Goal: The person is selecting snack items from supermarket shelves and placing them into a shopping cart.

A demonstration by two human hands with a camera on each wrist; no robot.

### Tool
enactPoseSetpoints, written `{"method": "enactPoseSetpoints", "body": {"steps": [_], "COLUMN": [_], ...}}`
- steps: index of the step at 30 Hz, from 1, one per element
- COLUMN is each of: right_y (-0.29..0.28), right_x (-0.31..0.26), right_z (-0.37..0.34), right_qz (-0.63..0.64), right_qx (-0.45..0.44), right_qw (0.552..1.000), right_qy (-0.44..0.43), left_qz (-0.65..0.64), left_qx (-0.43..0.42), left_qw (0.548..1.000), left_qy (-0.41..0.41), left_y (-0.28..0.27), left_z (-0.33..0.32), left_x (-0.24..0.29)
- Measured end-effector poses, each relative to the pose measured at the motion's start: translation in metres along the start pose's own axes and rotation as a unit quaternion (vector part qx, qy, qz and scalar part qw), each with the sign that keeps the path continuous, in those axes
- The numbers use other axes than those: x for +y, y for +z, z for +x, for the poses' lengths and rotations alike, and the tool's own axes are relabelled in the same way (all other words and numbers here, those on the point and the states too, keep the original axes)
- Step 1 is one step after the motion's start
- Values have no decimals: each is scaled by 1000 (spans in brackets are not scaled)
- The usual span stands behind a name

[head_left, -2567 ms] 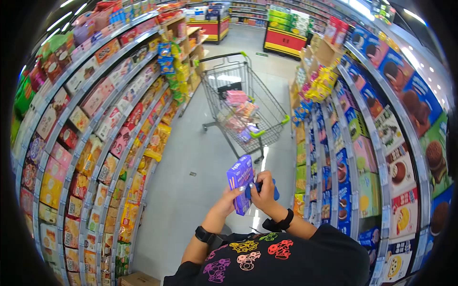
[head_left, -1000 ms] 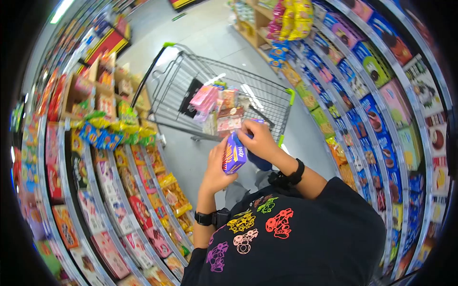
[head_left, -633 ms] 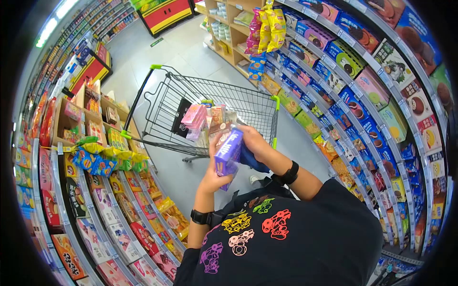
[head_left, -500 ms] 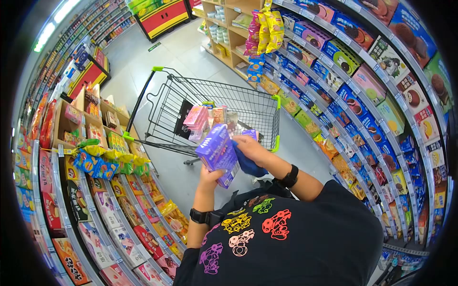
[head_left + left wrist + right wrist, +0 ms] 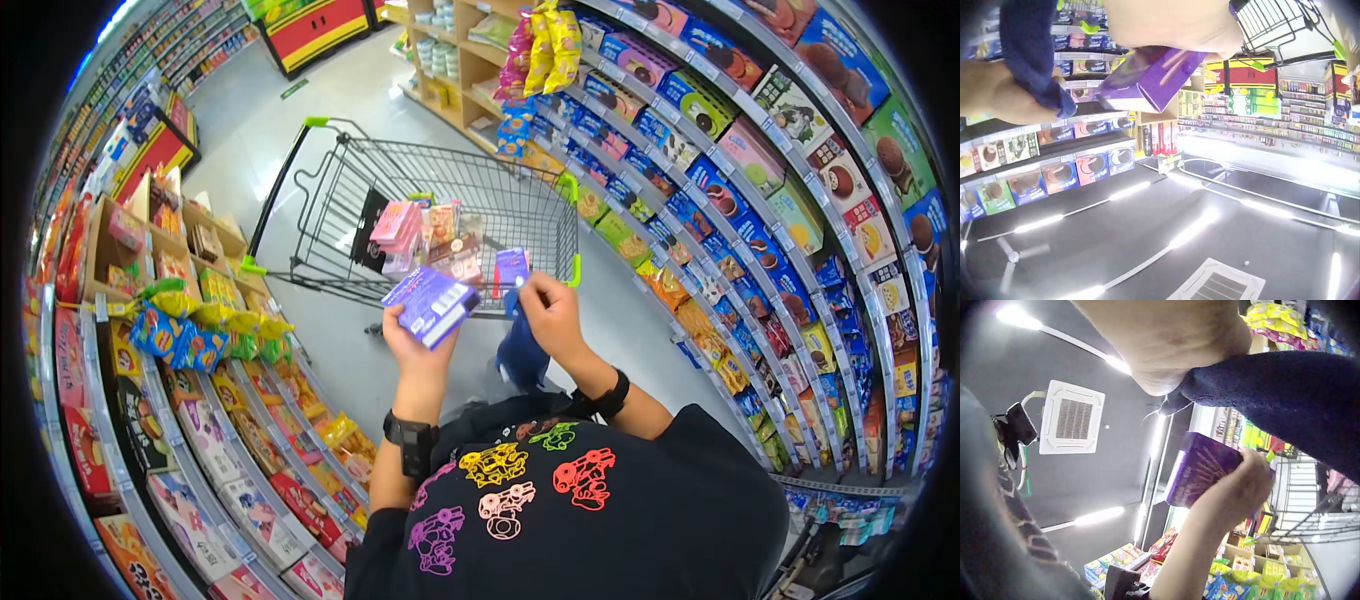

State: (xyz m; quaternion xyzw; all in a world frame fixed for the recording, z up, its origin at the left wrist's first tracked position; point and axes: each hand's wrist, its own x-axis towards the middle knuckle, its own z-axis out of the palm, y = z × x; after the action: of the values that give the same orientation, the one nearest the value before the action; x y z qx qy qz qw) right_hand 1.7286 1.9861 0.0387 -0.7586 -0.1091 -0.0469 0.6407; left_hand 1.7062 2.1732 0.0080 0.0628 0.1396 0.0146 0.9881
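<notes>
My left hand [image 5: 418, 352] grips a purple snack box [image 5: 428, 300] by its lower edge, in front of the cart. Printed text and a barcode face up in the head view. The left wrist view shows the box's pale end and purple side [image 5: 1175, 72] beneath the hand. My right hand [image 5: 556, 320] pinches a dark blue knitted cloth [image 5: 522, 355], which hangs down from the fingers. The right wrist view shows the cloth [image 5: 1291, 403] stretching away from that hand, with the purple box [image 5: 1207, 465] held in the left hand beyond it.
A wire shopping cart [image 5: 500, 165] with green corners stands just ahead. It holds pink packs [image 5: 397, 225], a brown box [image 5: 455, 258] and another purple pack [image 5: 511, 268]. Snack shelves [image 5: 690, 200] line the right; chip bags [image 5: 180, 335] hang by a wooden rack [image 5: 105, 235] at left.
The two hands have drawn apart; the right no longer touches the box and keeps the blue cloth. The left has turned the box over and moved slightly left. The view has shifted a little.
</notes>
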Motion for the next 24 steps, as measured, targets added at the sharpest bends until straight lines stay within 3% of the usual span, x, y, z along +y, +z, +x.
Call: {"method": "enactPoseSetpoints", "body": {"steps": [3, 7, 11, 15, 17, 20, 22, 24], "right_y": [12, 43, 46, 27, 29, 25, 19, 7], "right_x": [-37, -39, -7, 31, 55, 78, 91, 93], "right_z": [1, -3, 7, 18, 22, 28, 35, 56], "right_qz": [-88, -156, -230, -214, -41, 165, 260, 296], "right_qx": [51, 6, 42, 40, -22, -140, -175, -187], "right_qw": [983, 948, 937, 971, 996, 925, 844, 834], "right_qy": [-150, -278, -261, -99, 74, 312, 436, 426], "left_qz": [28, 50, 19, 10, 30, 31, 81, 130], "left_qx": [108, 166, 183, 131, 98, 83, 72, 93], "left_qw": [993, 985, 983, 991, 995, 992, 983, 966], "left_qy": [35, 17, 15, 23, -3, -89, -146, -205], "left_y": [12, 9, -12, -18, -21, -31, -39, -45], "left_z": [-5, -11, 0, 11, 20, 43, 65, 93], "left_x": [-1, -8, -3, 2, 1, -6, -10, -14]}}
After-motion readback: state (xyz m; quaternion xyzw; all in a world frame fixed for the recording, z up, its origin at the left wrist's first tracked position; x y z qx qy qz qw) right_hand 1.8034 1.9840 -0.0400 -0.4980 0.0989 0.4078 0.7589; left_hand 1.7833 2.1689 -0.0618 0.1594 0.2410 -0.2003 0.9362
